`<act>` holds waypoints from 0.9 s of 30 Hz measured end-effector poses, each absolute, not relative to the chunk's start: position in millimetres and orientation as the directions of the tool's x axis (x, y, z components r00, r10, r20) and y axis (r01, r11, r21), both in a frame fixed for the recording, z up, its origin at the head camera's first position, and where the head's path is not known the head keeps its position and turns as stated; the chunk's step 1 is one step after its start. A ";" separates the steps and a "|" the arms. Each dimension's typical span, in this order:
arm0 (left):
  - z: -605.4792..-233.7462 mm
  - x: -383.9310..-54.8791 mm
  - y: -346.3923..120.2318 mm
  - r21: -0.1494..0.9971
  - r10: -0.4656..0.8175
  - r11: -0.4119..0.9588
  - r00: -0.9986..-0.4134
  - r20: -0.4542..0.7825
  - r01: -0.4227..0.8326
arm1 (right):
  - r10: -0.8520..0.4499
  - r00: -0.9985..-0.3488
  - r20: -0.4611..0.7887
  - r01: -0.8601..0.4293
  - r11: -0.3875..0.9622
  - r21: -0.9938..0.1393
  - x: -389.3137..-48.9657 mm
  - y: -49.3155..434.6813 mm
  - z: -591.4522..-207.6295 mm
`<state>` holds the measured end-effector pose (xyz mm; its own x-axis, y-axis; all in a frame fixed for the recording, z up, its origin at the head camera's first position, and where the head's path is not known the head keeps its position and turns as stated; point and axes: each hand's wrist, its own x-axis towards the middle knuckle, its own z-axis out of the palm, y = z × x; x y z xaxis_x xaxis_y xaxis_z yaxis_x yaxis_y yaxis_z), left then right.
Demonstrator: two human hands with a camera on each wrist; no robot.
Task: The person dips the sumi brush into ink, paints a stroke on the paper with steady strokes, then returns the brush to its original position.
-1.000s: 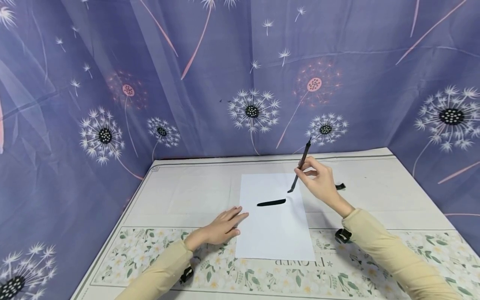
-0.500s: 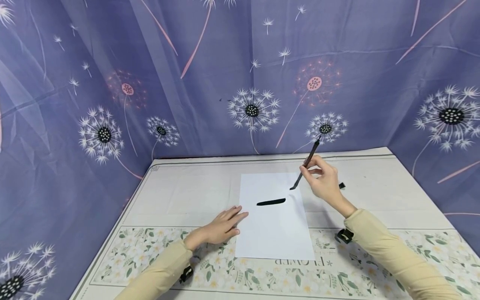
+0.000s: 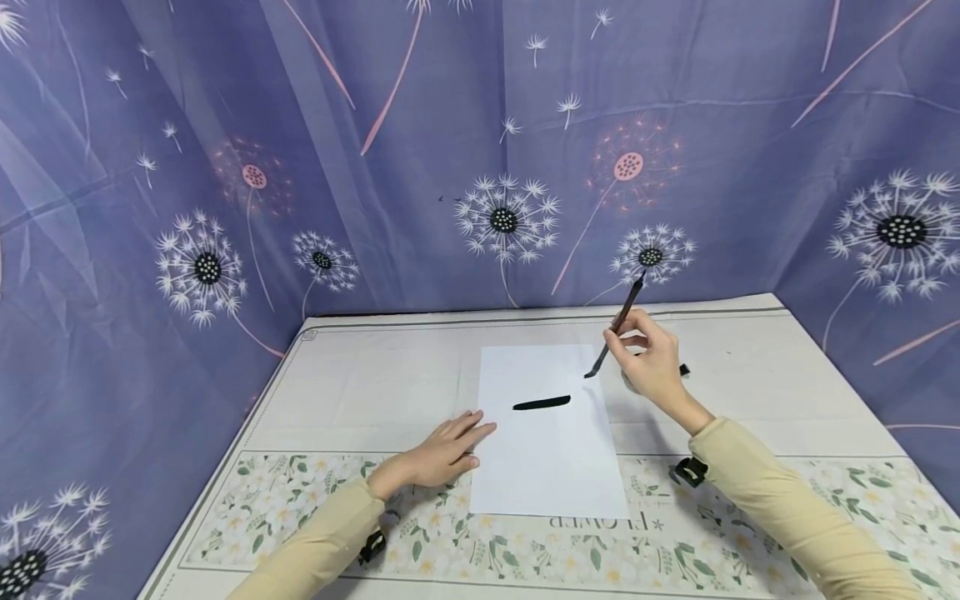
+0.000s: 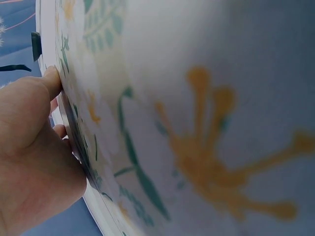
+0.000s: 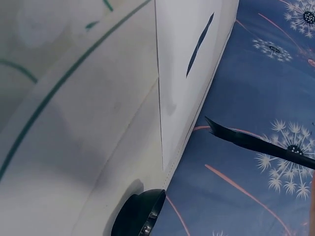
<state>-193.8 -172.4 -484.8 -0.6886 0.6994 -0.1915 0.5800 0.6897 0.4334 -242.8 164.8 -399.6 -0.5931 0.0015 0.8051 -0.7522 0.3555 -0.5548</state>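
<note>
A white sheet of paper (image 3: pixel 547 467) lies on the table with one thick black ink stroke (image 3: pixel 542 403) across its upper half. My right hand (image 3: pixel 651 358) pinches a dark calligraphy brush (image 3: pixel 628 304) between thumb and fingers, handle leaning up and to the right. Its bent black tip hovers over the paper's upper right, apart from the stroke; the right wrist view also shows the brush (image 5: pixel 246 140) clear of the surface. My left hand (image 3: pixel 442 452) rests with spread fingers on the paper's left edge. The left wrist view shows this hand (image 4: pixel 39 132) from its side.
A black rounded dish-like object (image 5: pixel 138 216) stands right of the paper, mostly hidden behind my right hand in the head view. A pale cover with a floral band (image 3: pixel 360 500) lies over the table. Purple dandelion curtains (image 3: pixel 405 167) hang behind and at both sides.
My right hand has shifted slightly right and away with the brush, whose tip has moved off from the stroke's end. My left hand, the paper and the stroke look the same.
</note>
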 end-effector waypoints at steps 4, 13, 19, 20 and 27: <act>-486.2 -194.6 -172.7 0.430 0.697 0.692 -0.690 -0.193 0.579 | 0.011 -0.589 0.808 -0.754 0.353 -0.554 -244.5 166.0 -399.9; -485.9 -194.5 -172.8 0.431 0.700 0.689 -0.688 -0.190 0.582 | 0.045 -0.593 0.804 -0.742 0.358 -0.567 -245.7 167.3 -401.7; -485.7 -194.4 -172.8 0.428 0.704 0.686 -0.686 -0.183 0.589 | 0.067 -0.587 0.806 -0.742 0.354 -0.570 -245.3 169.3 -400.7; -485.5 -194.4 -172.8 0.429 0.704 0.686 -0.687 -0.183 0.588 | 0.067 -0.587 0.807 -0.742 0.353 -0.569 -245.2 169.5 -400.7; -485.6 -193.8 -172.8 0.437 0.701 0.687 -0.688 -0.187 0.581 | 0.076 -0.578 0.812 -0.747 0.350 -0.565 -243.7 170.1 -399.5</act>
<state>-193.8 -172.8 -485.6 -0.6880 0.7013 -0.1866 0.5813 0.6865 0.4367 -243.7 170.1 -399.5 -0.5783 0.0762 0.8123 -0.7473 0.3499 -0.5649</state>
